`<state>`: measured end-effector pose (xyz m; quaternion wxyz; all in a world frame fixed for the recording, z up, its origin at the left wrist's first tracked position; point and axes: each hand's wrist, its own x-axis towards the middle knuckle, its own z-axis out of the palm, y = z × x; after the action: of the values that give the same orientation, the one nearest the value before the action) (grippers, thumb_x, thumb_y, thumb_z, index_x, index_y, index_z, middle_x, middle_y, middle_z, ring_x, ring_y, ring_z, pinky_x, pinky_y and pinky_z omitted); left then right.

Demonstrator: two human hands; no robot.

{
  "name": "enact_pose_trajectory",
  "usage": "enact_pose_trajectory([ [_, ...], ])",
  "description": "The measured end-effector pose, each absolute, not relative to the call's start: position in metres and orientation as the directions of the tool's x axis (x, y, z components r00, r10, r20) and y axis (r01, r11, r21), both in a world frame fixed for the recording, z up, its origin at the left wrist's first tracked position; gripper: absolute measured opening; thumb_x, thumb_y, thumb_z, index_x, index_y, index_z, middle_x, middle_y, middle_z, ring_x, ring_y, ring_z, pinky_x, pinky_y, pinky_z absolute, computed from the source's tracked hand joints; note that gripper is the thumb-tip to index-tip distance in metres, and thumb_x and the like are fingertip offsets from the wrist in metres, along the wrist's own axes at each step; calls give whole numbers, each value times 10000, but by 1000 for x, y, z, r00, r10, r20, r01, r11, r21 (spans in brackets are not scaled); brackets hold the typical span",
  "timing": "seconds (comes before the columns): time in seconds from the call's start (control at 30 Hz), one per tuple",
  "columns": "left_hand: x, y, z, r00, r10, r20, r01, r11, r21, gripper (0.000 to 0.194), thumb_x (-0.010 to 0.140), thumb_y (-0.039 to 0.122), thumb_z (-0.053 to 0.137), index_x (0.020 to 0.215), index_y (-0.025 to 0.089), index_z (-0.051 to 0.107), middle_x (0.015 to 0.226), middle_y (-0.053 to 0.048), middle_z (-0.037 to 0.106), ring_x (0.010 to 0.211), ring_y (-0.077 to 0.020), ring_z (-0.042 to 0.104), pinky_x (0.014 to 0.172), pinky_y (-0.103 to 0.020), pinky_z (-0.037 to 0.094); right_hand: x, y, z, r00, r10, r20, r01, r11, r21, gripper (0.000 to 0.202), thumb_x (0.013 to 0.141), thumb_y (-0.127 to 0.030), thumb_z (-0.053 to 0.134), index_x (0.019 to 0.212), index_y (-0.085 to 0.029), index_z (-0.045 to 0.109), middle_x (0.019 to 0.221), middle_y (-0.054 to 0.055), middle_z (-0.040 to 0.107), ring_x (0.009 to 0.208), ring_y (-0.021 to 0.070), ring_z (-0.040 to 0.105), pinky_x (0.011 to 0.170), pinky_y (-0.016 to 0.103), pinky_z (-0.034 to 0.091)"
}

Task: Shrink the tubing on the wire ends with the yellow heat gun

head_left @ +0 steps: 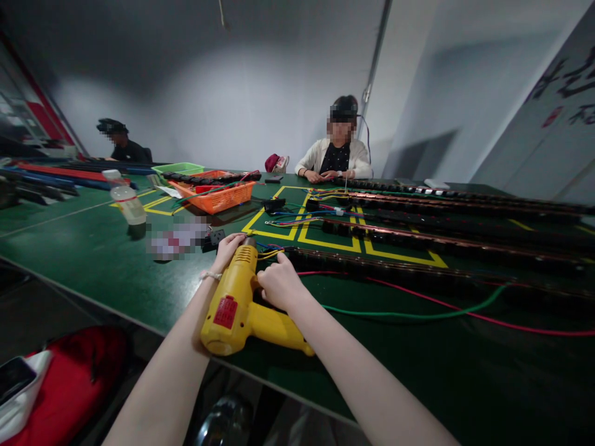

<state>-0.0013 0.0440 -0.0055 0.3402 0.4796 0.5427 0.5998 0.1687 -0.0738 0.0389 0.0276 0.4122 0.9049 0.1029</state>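
The yellow heat gun (227,303) lies on its side on the desk (93,248), near the front edge and between my forearms, with its nozzle (250,241) pointing away from me. Expect a rigid, fairly heavy body; take hold at the handle (279,327) and keep clear of the nozzle, which may be hot. The yellow wires (271,254) are at the near end of the long dark strip (353,263), just beyond the gun — judged light and flexible, best pinched on the insulation rather than pulled at the joint. My left hand (231,246) reaches forward along the gun's left side, fingers bunched narrow beside the nozzle; their tips are partly hidden, so I cannot tell what they grip. My right hand (281,282) comes in from the lower right, palm down, fingers curled beside the wires — I cannot tell whether they pinch one.
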Motion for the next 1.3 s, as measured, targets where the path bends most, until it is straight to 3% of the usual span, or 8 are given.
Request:
enact_pose_trajectory([
  [0.17,-1,43,-5,-312,928,202,106,-177,978,254,569,390,681,647,147,671,701,-56,676,797,-209,585,742,-290,442,171,-74,37,-654,755,44,746,633,208,298,886,-400,545,1043,-150,589,1035,50,616,942,169,594,860,413,476],
  [0.4,1,42,-5,-293,941,168,49,-160,986,344,557,434,735,703,126,689,574,-27,616,634,-165,564,616,-270,429,177,-76,34,-638,769,40,761,622,188,305,888,-406,540,1049,-151,587,1038,50,614,938,168,594,856,412,477],
  [0.7,4,35,-5,-288,947,140,-29,-154,988,441,515,467,779,768,119,683,594,-21,623,527,-111,520,495,-220,366,190,-85,34,-612,790,27,781,599,174,303,887,-408,540,1042,-152,589,1028,47,617,933,167,595,860,414,474],
  [1.13,6,32,-5,-269,952,144,-73,-170,983,511,418,502,811,743,134,670,631,-9,623,562,-98,506,524,-206,349,218,-100,39,-561,827,-10,813,554,181,284,888,-401,542,1010,-150,597,985,37,625,909,159,600,859,410,474],
  [1.3,6,35,-8,-284,944,168,-31,-184,982,502,457,529,783,751,135,681,665,-30,643,632,-134,536,575,-231,378,216,-98,39,-565,825,-18,808,557,190,287,887,-402,542,1009,-148,597,987,39,626,910,160,601,860,410,473],
])
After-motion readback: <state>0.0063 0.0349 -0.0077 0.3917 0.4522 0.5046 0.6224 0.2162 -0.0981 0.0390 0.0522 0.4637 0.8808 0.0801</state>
